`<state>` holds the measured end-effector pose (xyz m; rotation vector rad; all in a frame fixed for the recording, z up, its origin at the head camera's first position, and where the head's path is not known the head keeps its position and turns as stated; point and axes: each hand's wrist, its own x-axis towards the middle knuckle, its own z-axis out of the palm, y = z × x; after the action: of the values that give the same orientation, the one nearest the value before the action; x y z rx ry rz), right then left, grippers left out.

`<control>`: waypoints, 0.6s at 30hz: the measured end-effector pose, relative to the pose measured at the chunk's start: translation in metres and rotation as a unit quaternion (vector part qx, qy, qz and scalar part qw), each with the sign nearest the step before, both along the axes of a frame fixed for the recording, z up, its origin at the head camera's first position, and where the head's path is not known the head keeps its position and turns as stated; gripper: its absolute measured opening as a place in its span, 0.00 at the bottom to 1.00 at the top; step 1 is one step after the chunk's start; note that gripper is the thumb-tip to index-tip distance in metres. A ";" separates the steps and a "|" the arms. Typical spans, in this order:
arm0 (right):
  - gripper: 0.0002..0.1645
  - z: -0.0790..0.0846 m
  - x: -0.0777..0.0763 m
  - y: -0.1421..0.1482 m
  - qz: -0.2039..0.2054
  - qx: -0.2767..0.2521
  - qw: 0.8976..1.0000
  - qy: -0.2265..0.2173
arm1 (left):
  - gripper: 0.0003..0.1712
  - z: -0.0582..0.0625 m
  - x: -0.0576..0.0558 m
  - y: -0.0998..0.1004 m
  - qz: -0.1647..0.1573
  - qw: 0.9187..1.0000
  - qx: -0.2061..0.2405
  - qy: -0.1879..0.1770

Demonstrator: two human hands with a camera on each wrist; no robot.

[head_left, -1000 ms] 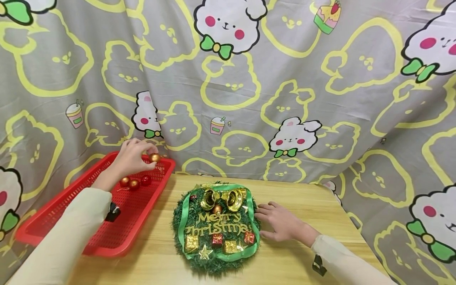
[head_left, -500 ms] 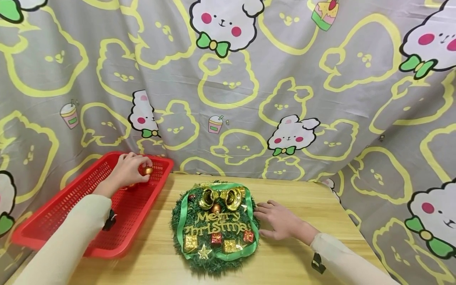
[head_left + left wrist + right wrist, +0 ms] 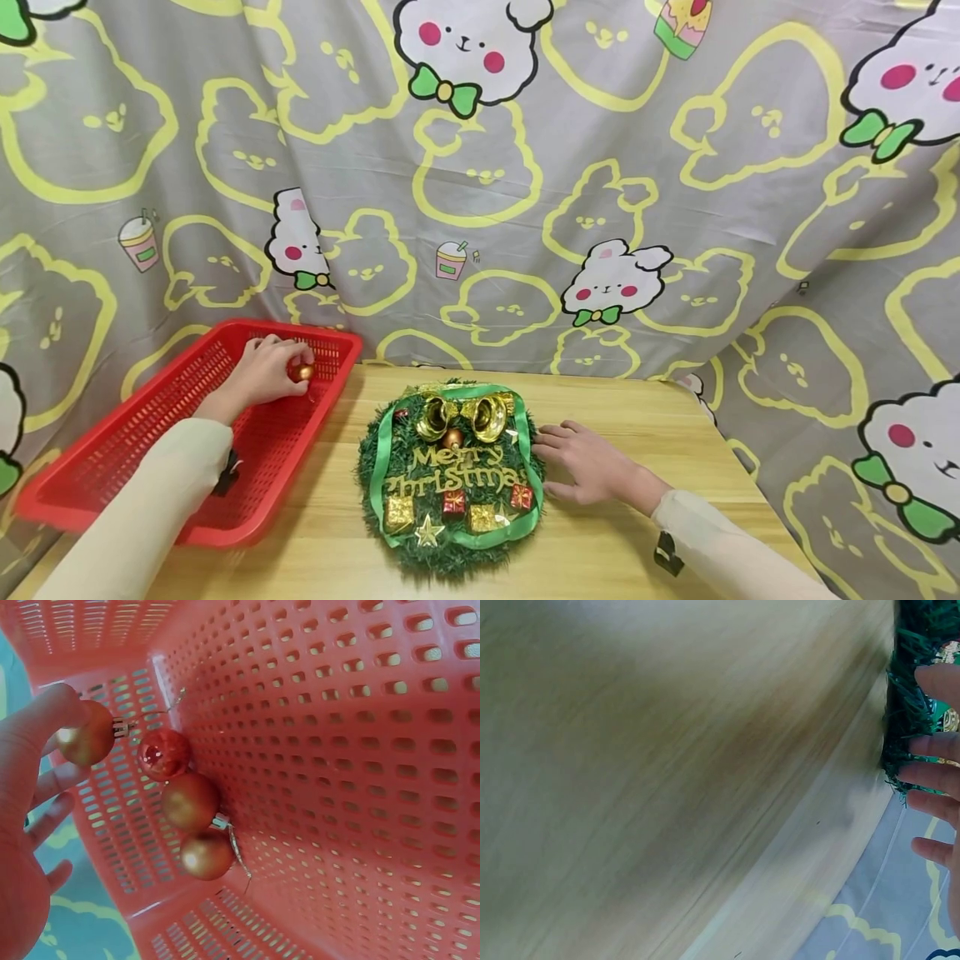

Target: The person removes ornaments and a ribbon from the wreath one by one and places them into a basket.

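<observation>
My left hand (image 3: pixel 262 373) pinches a gold Christmas ball (image 3: pixel 303 372) between thumb and fingers, low in the far end of the red basket (image 3: pixel 279 446). In the left wrist view, the ball's silver cap and thin gold string point toward the basket wall. Beside it lie a shiny red ball (image 3: pixel 163 755) and two matte gold-brown balls (image 3: pixel 190 801), hidden behind the hand in the head view. A green wreath (image 3: pixel 450 562) lies flat on the table, with gold bells, "Merry Christmas" lettering, little gift boxes and a green ribbon. Fingers extended, my right hand (image 3: pixel 588 467) touches its right edge.
The wooden table (image 3: pixel 637 417) carries the basket on the left and the wreath in the middle. A grey curtain (image 3: pixel 495 317) with cartoon rabbits hangs close behind and around the table. The basket has raised, perforated walls.
The left hand has lowered into the basket with the gold ball, moving slightly left and nearer. The right hand stays at the wreath's edge, and the head view has shifted slightly.
</observation>
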<state>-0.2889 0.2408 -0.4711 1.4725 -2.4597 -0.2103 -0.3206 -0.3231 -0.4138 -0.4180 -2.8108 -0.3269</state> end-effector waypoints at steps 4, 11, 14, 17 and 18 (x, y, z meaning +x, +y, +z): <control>0.36 -0.001 0.000 0.000 0.003 -0.004 1.000 0.004 | 0.16 -0.004 0.000 -0.001 0.001 1.000 -0.004 0.001; 0.36 -0.001 0.000 -0.001 0.006 -0.001 1.000 0.019 | 0.15 -0.009 0.001 -0.001 0.005 1.000 -0.008 -0.008; 0.37 -0.001 0.000 -0.001 0.006 0.000 1.000 0.014 | 0.15 -0.008 0.003 0.000 0.003 1.000 -0.006 -0.007; 0.37 -0.002 0.000 -0.001 0.007 0.002 1.000 0.009 | 0.15 -0.008 0.003 0.000 0.002 1.000 -0.005 -0.007; 0.37 -0.002 0.000 -0.001 0.007 0.001 1.000 0.007 | 0.15 -0.008 0.003 0.000 0.002 1.000 -0.005 -0.007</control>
<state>-0.2892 0.2398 -0.4732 1.4835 -2.4372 -0.2196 -0.3172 -0.3227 -0.4214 -0.4138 -2.8273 -0.3168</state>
